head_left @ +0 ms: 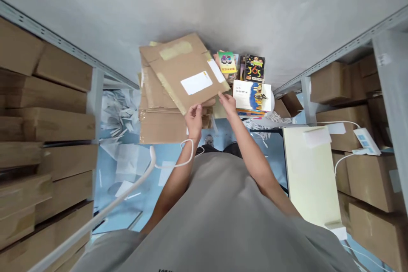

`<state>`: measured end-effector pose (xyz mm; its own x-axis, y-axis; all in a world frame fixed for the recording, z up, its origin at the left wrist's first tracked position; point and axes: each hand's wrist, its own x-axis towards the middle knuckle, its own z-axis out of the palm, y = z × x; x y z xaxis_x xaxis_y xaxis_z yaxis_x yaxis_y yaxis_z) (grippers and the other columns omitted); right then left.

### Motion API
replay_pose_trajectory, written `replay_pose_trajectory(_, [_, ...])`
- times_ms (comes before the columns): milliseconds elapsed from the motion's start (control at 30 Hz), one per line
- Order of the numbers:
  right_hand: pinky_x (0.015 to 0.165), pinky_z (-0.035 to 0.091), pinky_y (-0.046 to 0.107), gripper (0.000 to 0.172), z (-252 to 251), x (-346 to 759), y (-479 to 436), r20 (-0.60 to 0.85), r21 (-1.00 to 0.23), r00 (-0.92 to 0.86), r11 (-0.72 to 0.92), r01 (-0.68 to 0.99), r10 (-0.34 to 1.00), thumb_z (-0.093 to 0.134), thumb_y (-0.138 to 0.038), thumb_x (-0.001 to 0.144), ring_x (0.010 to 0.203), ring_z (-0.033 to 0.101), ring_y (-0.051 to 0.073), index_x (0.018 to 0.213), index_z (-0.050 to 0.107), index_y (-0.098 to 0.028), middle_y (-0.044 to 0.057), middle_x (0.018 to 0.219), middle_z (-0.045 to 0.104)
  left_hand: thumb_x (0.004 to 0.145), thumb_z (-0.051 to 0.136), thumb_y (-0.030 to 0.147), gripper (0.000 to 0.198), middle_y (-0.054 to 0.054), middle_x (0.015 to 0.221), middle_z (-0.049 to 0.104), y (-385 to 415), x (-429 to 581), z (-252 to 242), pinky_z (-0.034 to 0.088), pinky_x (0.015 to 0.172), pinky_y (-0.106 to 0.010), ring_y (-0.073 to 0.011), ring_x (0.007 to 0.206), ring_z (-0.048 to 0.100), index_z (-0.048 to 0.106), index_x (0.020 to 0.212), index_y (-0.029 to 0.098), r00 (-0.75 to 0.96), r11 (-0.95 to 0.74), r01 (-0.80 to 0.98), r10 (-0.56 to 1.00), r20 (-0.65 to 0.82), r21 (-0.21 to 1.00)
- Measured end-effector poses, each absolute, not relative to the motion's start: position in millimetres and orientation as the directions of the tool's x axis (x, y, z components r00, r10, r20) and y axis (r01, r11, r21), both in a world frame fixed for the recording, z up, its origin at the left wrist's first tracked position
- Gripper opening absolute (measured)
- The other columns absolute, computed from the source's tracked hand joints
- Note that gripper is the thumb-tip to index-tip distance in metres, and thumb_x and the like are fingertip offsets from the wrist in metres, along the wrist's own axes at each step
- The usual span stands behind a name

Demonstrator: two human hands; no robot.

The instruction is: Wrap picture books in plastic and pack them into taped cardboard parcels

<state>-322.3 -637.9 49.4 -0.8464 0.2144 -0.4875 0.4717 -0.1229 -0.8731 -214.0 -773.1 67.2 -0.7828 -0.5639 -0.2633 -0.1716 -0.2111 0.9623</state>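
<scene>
A flat brown cardboard piece (181, 66) with tape strips and white labels is tilted between my hands. My left hand (194, 123) pinches its lower edge. At its lower right corner, my right hand (228, 104) has its fingers closed on the same piece. Behind and below it lie more flattened cardboard sheets (162, 127). Just right of my right hand is a white book with a blue and yellow picture (247, 95), on top of a stack. A black book marked 365 (255, 68) and a green and yellow book (227, 62) lie farther back.
Shelves of brown boxes stand at the left (63, 123) and right (369, 174). A white curved tube (121, 197) crosses the lower left. Paper scraps (117, 112) litter the blue floor. A pale table (310, 170) is at my right, near a power strip (366, 141).
</scene>
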Motion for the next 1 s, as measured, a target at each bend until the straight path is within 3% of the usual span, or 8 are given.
replay_pose_trajectory(100, [0.090, 0.065, 0.034, 0.048, 49.9, -344.6, -662.0, -0.494, -0.869, -0.817, -0.146, 0.472, 0.299, 0.096, -0.056, 0.081, 0.088, 0.069, 0.019, 0.074, 0.058, -0.027, -0.006, 0.068, 0.062, 0.098, 0.084, 0.047, 0.032, -0.012, 0.126, 0.083, -798.4, -204.0, 58.8, 0.060, 0.118, -0.044, -0.0273, 0.126, 0.078, 0.078, 0.115, 0.021, -0.753, -0.209, -0.162, -0.606, -0.258, 0.964])
replay_pose_trajectory(200, [0.094, 0.066, 0.035, 0.036, 58.9, -344.3, -674.6, -0.451, -0.890, -0.855, -0.195, 0.411, 0.256, 0.091, -0.046, 0.086, 0.095, 0.072, 0.019, 0.081, 0.061, -0.026, -0.002, 0.082, 0.072, 0.097, 0.085, 0.044, 0.032, -0.015, 0.135, 0.080, -824.1, -196.9, 53.1, 0.056, 0.126, -0.048, -0.0298, 0.136, 0.075, 0.076, 0.118, 0.021, -0.709, -0.195, -0.140, -0.664, -0.235, 0.971])
replay_pose_trajectory(400, [0.100, 0.069, 0.037, 0.037, 114.4, -311.0, -651.0, -0.121, -0.972, -0.981, -0.216, 0.087, 0.151, 0.087, -0.054, 0.091, 0.114, 0.075, 0.019, 0.100, 0.064, -0.026, 0.003, 0.112, 0.078, 0.099, 0.085, 0.052, 0.045, -0.017, 0.148, 0.076, -851.9, -205.5, 68.3, 0.049, 0.135, -0.051, -0.0327, 0.149, 0.068, 0.074, 0.131, 0.023, -0.717, -0.099, -0.062, -0.688, -0.113, 0.993])
replay_pose_trajectory(533, [0.093, 0.068, 0.031, 0.044, 159.9, -281.7, -565.8, -0.028, -0.988, -0.942, -0.150, -0.024, 0.335, 0.095, -0.056, 0.085, 0.105, 0.076, 0.017, 0.100, 0.067, -0.026, 0.001, 0.104, 0.076, 0.103, 0.081, 0.061, 0.052, -0.016, 0.151, 0.076, -812.6, -225.1, 95.5, 0.051, 0.134, -0.052, -0.0321, 0.149, 0.069, 0.074, 0.140, 0.025, -0.868, -0.074, 0.061, -0.496, 0.016, 0.995])
replay_pose_trajectory(667, [0.077, 0.063, 0.027, 0.053, 176.1, -230.4, -458.4, 0.022, -0.989, -0.809, -0.105, -0.103, 0.587, 0.103, -0.059, 0.074, 0.081, 0.070, 0.013, 0.096, 0.068, -0.025, -0.003, 0.086, 0.068, 0.106, 0.077, 0.060, 0.053, -0.016, 0.147, 0.078, -734.2, -239.5, 108.6, 0.057, 0.127, -0.054, -0.0325, 0.146, 0.071, 0.073, 0.147, 0.026, -0.988, -0.147, 0.050, -0.152, 0.028, 0.988])
replay_pose_trajectory(767, [0.085, 0.067, 0.034, 0.049, 172.0, -170.3, -395.4, 0.053, -0.995, -0.696, -0.021, -0.097, 0.716, 0.099, -0.060, 0.076, 0.085, 0.075, 0.015, 0.098, 0.072, -0.025, 0.000, 0.092, 0.074, 0.105, 0.079, 0.049, 0.043, -0.017, 0.143, 0.080, -679.7, -245.4, 108.6, 0.062, 0.120, -0.053, -0.0330, 0.139, 0.075, 0.077, 0.140, 0.024, -0.997, -0.174, -0.038, 0.076, -0.025, 0.984])
replay_pose_trajectory(900, [0.089, 0.069, 0.040, 0.048, 166.0, -72.6, -343.8, 0.091, -0.995, -0.526, 0.096, -0.019, 0.846, 0.095, -0.065, 0.079, 0.078, 0.073, 0.016, 0.092, 0.070, -0.026, -0.002, 0.082, 0.072, 0.102, 0.081, 0.038, 0.029, -0.014, 0.142, 0.080, -624.4, -260.4, 107.6, 0.065, 0.116, -0.050, -0.0332, 0.138, 0.074, 0.080, 0.127, 0.023, -0.985, -0.170, -0.091, 0.158, -0.064, 0.981])
replay_pose_trajectory(1000, [0.090, 0.069, 0.039, 0.054, 165.5, -4.9, -319.5, 0.087, -0.989, -0.385, 0.125, 0.075, 0.919, 0.095, -0.071, 0.076, 0.081, 0.073, 0.017, 0.086, 0.067, -0.026, -0.002, 0.082, 0.072, 0.098, 0.087, 0.037, 0.035, -0.013, 0.145, 0.078, -574.7, -278.8, 103.3, 0.061, 0.121, -0.051, -0.0349, 0.145, 0.069, 0.079, 0.130, 0.024, -0.966, -0.173, -0.096, 0.252, -0.050, 0.980])
